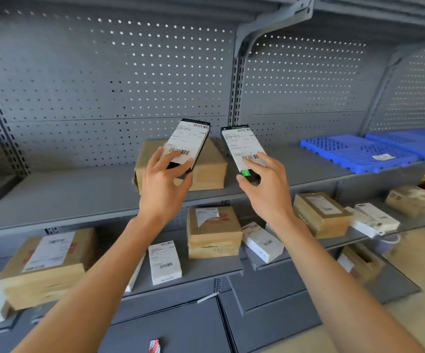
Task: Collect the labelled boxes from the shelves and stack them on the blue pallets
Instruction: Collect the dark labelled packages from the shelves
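Note:
My left hand [164, 186] grips a slim black box with a white barcode label [189, 140], held up in front of a brown carton [206, 171] on the upper grey shelf. My right hand [266, 186] grips a second slim black box with a white label and a green patch [242, 146], tilted the other way. The two boxes stand side by side, apart. Blue pallets [354, 151] lie on the same shelf to the right, one bearing a small white slip.
The lower shelf [206, 271] carries several labelled cartons and white boxes: a large carton [46, 266] at left, stacked cartons [212, 231] in the middle, another carton [321, 214] at right. Perforated grey back panels rise behind. A small red-and-white item [154, 345] lies below.

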Available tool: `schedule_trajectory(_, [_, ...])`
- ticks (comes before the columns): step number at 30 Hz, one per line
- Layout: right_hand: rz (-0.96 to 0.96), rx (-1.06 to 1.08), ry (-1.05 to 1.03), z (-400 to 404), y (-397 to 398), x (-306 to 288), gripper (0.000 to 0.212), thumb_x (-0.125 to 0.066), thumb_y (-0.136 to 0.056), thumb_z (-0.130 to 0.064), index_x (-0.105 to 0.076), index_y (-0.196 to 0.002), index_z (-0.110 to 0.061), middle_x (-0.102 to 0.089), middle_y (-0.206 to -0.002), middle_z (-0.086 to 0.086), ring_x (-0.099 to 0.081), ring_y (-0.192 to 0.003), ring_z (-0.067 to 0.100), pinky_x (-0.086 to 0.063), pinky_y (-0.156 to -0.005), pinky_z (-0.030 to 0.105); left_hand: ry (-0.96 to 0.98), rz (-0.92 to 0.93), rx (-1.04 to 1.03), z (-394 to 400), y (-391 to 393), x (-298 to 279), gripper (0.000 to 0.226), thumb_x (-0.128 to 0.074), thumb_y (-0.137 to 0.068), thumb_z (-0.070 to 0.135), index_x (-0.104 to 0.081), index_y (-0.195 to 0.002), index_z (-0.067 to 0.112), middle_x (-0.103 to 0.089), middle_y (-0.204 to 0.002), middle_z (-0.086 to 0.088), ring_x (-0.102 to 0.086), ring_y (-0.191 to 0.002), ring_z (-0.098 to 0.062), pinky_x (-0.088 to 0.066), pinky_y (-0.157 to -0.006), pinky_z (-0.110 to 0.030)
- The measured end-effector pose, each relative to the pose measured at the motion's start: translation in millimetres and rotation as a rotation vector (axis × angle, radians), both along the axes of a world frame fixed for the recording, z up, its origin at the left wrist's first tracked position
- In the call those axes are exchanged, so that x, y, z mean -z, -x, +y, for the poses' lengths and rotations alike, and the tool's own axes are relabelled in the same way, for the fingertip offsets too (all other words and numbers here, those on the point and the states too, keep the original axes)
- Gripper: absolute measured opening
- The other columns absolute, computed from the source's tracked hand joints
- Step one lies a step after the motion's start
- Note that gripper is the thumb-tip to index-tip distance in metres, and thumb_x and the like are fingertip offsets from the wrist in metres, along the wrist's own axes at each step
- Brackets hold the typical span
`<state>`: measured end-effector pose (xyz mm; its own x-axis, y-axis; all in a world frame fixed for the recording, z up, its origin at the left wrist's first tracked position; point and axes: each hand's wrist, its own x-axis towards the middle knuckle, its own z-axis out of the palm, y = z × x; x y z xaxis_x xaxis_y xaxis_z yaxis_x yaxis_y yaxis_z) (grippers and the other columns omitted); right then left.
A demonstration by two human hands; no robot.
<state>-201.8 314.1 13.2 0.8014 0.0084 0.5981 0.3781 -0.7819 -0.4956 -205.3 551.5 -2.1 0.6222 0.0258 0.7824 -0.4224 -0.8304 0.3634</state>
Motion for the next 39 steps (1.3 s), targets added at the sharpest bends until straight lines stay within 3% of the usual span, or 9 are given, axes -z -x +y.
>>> schedule_trajectory(10, [0.059,0.217,-0.017,-188,29,11,0.050,-0.069,-0.092,-0.036,-0.059,-0.139,-0.021,-0.043,-0.152,-0.001,-0.030,-0.142,0.017,-0.027,-0.113,0.028,-0.026,0.045,0.203,-185,-22,11,0.029,-0.074,-0.089,0.014,-0.076,-0.116,0.021,-0.063,-0.137,-0.006,-0.041,-0.140,-0.042,-0.046,-0.101,-0.061])
schedule_trajectory(15, [0.089,0.298,-0.043,-272,49,17,0.050,-0.069,-0.092,-0.035,-0.058,-0.139,-0.023,-0.043,-0.152,-0.002,-0.027,-0.142,0.015,-0.022,-0.109,0.021,-0.065,0.058,0.277,-275,-28,16,0.028,-0.074,-0.089,0.016,-0.075,-0.117,0.021,-0.061,-0.138,-0.007,-0.040,-0.141,-0.042,-0.044,-0.103,-0.062])
schedule_trajectory(20, [0.134,0.376,-0.066,-339,60,28,0.051,-0.070,-0.092,-0.038,-0.058,-0.139,-0.024,-0.042,-0.153,-0.002,-0.026,-0.143,0.016,-0.026,-0.115,0.032,-0.062,0.086,0.366,-348,-34,22,0.031,-0.075,-0.088,0.015,-0.075,-0.118,0.020,-0.060,-0.139,-0.008,-0.040,-0.141,-0.040,-0.043,-0.104,-0.061])
schedule_trajectory(24, [0.154,0.429,-0.069,-382,60,31,0.052,-0.069,-0.092,-0.040,-0.057,-0.140,-0.024,-0.040,-0.155,-0.003,-0.025,-0.144,0.017,-0.021,-0.117,0.032,-0.079,0.117,0.408,-394,-46,25,0.034,-0.075,-0.088,0.017,-0.073,-0.122,0.021,-0.059,-0.142,-0.008,-0.040,-0.142,-0.038,-0.042,-0.106,-0.061])
schedule_trajectory(31, [0.195,0.491,-0.044,-438,29,45,0.050,-0.069,-0.092,-0.038,-0.058,-0.139,-0.026,-0.042,-0.154,-0.002,-0.029,-0.144,0.019,-0.024,-0.117,0.034,-0.069,0.166,0.460,-452,-86,39,0.034,-0.076,-0.088,0.017,-0.073,-0.122,0.022,-0.059,-0.141,-0.007,-0.040,-0.142,-0.036,-0.039,-0.107,-0.059])
schedule_trajectory(39, [0.208,0.427,-0.046,-478,-58,40,0.051,-0.066,-0.093,-0.042,-0.057,-0.140,-0.026,-0.040,-0.155,-0.003,-0.026,-0.145,0.020,-0.024,-0.119,0.039,0.011,0.147,0.478,-495,-175,47,0.032,-0.076,-0.089,0.019,-0.073,-0.121,0.023,-0.062,-0.137,-0.005,-0.043,-0.140,-0.035,-0.044,-0.104,-0.062])
